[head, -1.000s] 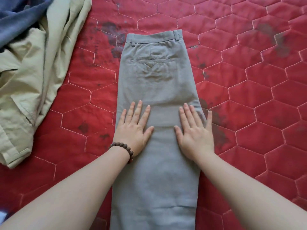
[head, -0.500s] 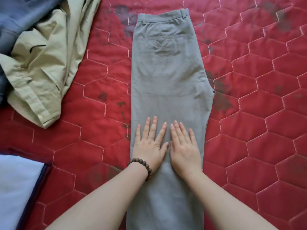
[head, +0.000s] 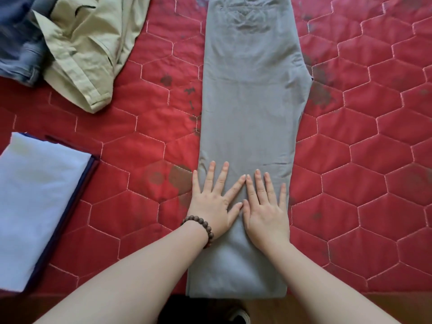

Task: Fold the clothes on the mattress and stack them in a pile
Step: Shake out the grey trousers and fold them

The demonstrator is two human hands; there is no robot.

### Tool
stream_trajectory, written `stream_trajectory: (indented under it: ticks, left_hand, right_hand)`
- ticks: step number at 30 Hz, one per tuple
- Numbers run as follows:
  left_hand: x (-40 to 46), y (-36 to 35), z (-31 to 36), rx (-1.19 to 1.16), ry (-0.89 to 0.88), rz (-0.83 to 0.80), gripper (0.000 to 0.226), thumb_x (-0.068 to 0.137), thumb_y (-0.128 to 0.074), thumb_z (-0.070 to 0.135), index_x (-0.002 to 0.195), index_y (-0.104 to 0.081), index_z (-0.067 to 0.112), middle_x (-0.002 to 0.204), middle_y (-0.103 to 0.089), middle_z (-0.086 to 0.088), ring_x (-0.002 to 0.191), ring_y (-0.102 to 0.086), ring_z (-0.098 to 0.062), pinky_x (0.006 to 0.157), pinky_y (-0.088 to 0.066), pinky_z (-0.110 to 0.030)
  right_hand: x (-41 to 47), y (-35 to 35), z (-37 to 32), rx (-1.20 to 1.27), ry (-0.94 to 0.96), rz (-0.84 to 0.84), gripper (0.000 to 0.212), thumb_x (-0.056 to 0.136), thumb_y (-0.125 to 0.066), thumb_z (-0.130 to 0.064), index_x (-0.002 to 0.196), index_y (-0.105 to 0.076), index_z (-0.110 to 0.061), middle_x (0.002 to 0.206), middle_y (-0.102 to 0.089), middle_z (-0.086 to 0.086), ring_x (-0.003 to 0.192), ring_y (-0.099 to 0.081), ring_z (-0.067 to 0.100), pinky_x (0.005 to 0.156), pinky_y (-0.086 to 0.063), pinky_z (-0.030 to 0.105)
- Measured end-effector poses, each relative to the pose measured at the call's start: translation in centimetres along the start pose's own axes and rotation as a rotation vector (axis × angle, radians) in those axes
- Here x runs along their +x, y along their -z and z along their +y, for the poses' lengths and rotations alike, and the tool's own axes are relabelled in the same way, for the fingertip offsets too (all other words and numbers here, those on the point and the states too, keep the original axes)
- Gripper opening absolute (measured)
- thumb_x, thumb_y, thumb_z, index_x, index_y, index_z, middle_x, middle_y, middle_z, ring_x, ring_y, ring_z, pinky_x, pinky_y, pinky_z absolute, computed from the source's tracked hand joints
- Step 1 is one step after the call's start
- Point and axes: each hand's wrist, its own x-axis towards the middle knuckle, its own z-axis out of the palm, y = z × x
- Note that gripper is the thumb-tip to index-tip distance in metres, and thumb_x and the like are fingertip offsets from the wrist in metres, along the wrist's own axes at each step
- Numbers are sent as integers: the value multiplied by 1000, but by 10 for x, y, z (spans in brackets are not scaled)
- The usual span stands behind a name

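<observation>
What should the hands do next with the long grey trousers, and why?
Probably grip the hem end nearest the person and fold it up toward the waistband. The grey trousers already lie flat and folded lengthwise on the red mattress, and the left hand and right hand press flat on the lower leg, so smoothing looks nearly finished.

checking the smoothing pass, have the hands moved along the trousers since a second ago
Yes. Both hands, left and right, have slid down the trousers, away from the back pocket toward the hem, and closer together.
</observation>
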Motion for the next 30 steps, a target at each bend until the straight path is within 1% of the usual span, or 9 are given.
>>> stream_trajectory:
  ticks: [8, 12, 15, 18, 20, 22, 24, 28, 30]
  left_hand:
    - [-101, -32, 19, 5, -69, 15, 68, 89, -21, 69, 150, -4, 44, 161, 0, -8, 147, 5, -37, 111, -4, -68]
    - [-140, -43, 18, 4, -57, -46, 68, 91, -17, 67, 151, 2, 41, 161, 4, -9, 147, 10, -35, 116, -4, -60]
    - [-161, -37, 15, -12, -35, -63, 69, 93, -20, 62, 152, -3, 32, 160, 1, -14, 147, 4, -35, 118, -8, -54]
    - [-183, -26, 18, -136, 130, -23, 72, 88, -55, 45, 148, -34, 11, 151, -31, -23, 140, -31, -39, 112, -30, -53]
    - [-198, -22, 20, -237, 275, 76, 59, 77, -75, 30, 126, -57, 4, 126, -56, -20, 116, -55, -38, 96, -45, -51]
    - [-207, -22, 25, -315, 400, 126, 32, 78, -75, 23, 104, -63, 8, 104, -60, -12, 98, -57, -32, 85, -46, -46]
    - [-210, -21, 28, -424, 501, 114, 15, 86, -66, 25, 93, -61, 12, 96, -58, -5, 93, -53, -26, 84, -41, -40]
    - [-206, -24, 32, -602, 672, 97, 14, 90, -62, 31, 88, -60, 17, 94, -55, 1, 97, -50, -21, 86, -39, -36]
    - [-204, -25, 34, -635, 684, 95, 15, 88, -64, 31, 88, -60, 17, 92, -51, 2, 97, -49, -22, 86, -40, -37]
  right_hand:
    - [-87, -20, 9, -18, 68, -35, 61, 94, -26, -50, 151, -26, -27, 159, -18, 9, 148, -12, 27, 115, -14, 58]
    - [-131, -29, 14, 7, 25, -100, 60, 97, -20, -52, 152, -15, -30, 161, -6, 7, 149, -1, 28, 117, -12, 55]
    - [-147, -25, 13, 44, 21, -121, 60, 98, -18, -51, 153, -7, -29, 161, 5, 5, 149, 7, 26, 119, -6, 51]
    - [-160, -13, 8, 220, -116, -36, 67, 96, -49, -38, 153, -21, -18, 161, -8, 12, 149, -7, 28, 119, -11, 47]
    - [-172, -4, 3, 312, -280, 70, 66, 88, -64, -24, 146, -38, -7, 153, -30, 18, 141, -30, 34, 112, -27, 49]
    - [-182, 0, -2, 351, -385, 117, 54, 84, -69, -18, 134, -52, -4, 134, -51, 17, 124, -47, 36, 100, -37, 49]
    - [-187, 0, -5, 428, -481, 91, 43, 86, -68, -18, 125, -56, -6, 116, -59, 12, 111, -52, 32, 92, -38, 45]
    - [-188, 0, -7, 650, -682, 73, 13, 91, -63, -21, 96, -54, -14, 94, -58, 1, 94, -56, 26, 92, -40, 45]
    - [-189, 0, -7, 652, -699, 66, 13, 92, -61, -23, 86, -54, -14, 88, -57, -1, 90, -56, 25, 90, -41, 46]
